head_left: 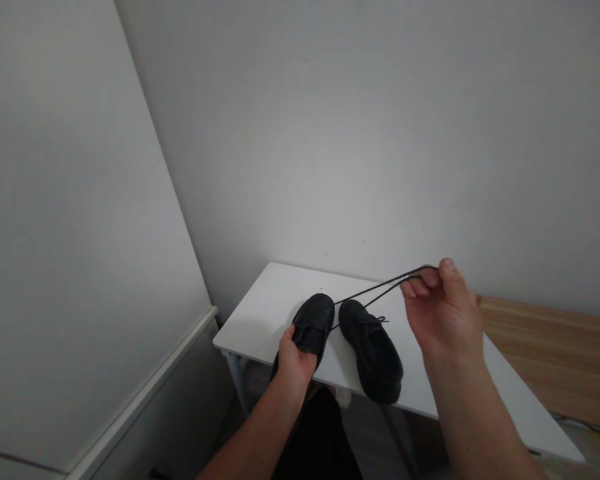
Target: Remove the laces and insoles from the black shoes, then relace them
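My left hand (296,360) grips a black leather shoe (315,325) and holds it tilted just above the white table, with the fingers hidden beneath it. My right hand (443,313) is raised to the right and pinches a thin black shoelace (380,289) between thumb and fingers. Two strands of the lace stretch down to the left and end at the held shoe's right side. A second black shoe (373,353) with a chunky sole and a tied lace rests on the white table (270,310), next to the held shoe.
The white table stands against a pale grey wall (360,147). A light wood-grain surface (545,353) lies to its right. A tall white panel (80,200) rises on the left. Dark trousers (317,440) and the floor show below the table.
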Tool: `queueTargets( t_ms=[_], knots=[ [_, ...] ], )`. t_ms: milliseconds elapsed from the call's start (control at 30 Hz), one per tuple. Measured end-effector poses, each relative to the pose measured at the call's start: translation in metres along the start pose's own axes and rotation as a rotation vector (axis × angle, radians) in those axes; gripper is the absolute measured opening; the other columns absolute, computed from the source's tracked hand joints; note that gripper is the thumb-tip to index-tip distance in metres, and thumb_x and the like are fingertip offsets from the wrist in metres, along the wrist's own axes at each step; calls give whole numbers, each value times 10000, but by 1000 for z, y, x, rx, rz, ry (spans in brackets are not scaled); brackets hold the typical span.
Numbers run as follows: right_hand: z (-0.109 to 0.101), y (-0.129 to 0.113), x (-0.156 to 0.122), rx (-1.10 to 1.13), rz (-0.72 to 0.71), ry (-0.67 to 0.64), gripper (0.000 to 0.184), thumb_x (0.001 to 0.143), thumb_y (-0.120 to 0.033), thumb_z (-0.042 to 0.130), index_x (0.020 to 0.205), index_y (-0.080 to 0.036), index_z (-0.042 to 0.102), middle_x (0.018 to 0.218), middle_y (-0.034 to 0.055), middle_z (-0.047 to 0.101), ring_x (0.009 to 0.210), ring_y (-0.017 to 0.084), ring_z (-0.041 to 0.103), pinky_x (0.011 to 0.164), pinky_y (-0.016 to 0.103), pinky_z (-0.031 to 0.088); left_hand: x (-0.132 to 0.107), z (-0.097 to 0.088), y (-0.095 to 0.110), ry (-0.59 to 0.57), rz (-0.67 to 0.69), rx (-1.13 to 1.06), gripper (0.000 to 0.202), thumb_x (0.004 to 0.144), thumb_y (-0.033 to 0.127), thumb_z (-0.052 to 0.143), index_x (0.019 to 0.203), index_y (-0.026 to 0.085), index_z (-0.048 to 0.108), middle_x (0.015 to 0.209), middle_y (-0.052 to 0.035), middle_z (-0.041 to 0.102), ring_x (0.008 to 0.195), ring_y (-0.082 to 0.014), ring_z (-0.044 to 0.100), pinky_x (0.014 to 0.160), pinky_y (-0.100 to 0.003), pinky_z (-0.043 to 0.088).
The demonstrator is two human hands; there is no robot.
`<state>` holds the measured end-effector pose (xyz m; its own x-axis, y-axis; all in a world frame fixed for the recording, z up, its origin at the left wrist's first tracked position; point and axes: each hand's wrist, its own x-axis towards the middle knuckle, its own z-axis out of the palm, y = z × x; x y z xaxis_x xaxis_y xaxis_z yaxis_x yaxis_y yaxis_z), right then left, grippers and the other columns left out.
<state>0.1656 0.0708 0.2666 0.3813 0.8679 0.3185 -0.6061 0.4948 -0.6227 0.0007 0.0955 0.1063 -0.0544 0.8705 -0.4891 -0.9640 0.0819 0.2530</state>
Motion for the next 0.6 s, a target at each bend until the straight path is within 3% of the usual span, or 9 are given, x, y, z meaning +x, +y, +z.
queueTargets(
  t_ms=[100, 167, 267, 367, 500, 600],
  knots=[
    [-17, 14, 8, 32, -50, 119, 236, 756, -340, 605, 668, -195, 440, 702, -49, 542, 564, 55, 475, 587, 220, 422, -11, -2, 4, -67, 1, 25, 337, 766, 195, 481, 1052, 64, 601, 915, -144, 682, 861, -231, 650, 773, -344, 524],
    [-25, 32, 5, -219, -87, 55, 225, 775, -363, 571, 674, -194, 461, 883, 8, 609, 719, 94, 541, 726, 280, 440, -21, -4, 5, -90, -16, 71, 336, 723, 163, 523, 1035, 76, 610, 895, -125, 688, 860, -228, 649, 782, -332, 519],
    [-37, 68, -11, -879, 23, -283, 151, 742, -323, 607, 757, -198, 523, 879, 26, 613, 809, 148, 549, 756, 312, 418, -31, -8, 3, -134, -33, 136, 389, 648, 62, 491, 1013, 74, 622, 849, -109, 694, 811, -210, 653, 786, -316, 508],
    [-47, 99, -30, -1239, 134, -612, 121, 734, -258, 587, 827, -191, 547, 775, 9, 597, 718, 145, 535, 686, 294, 400, -36, -12, 1, -268, -55, 153, 451, 578, 32, 449, 985, 76, 639, 854, -103, 690, 841, -218, 642, 834, -343, 483],
    [-52, 113, -46, -1327, 284, -776, 133, 701, -196, 595, 821, -180, 541, 695, -13, 569, 661, 125, 500, 614, 256, 354, -38, -15, 1, -405, -96, 225, 410, 501, 54, 450, 844, 88, 670, 835, -91, 678, 885, -251, 619, 847, -379, 463],
    [-48, 105, -49, -1131, 478, -899, 91, 738, -237, 562, 687, -171, 524, 609, -30, 489, 578, 98, 421, 547, 238, 302, -37, -18, 0, -427, -71, 317, 281, 465, 71, 466, 670, 92, 658, 760, -81, 667, 853, -261, 615, 819, -375, 464]
  ],
)
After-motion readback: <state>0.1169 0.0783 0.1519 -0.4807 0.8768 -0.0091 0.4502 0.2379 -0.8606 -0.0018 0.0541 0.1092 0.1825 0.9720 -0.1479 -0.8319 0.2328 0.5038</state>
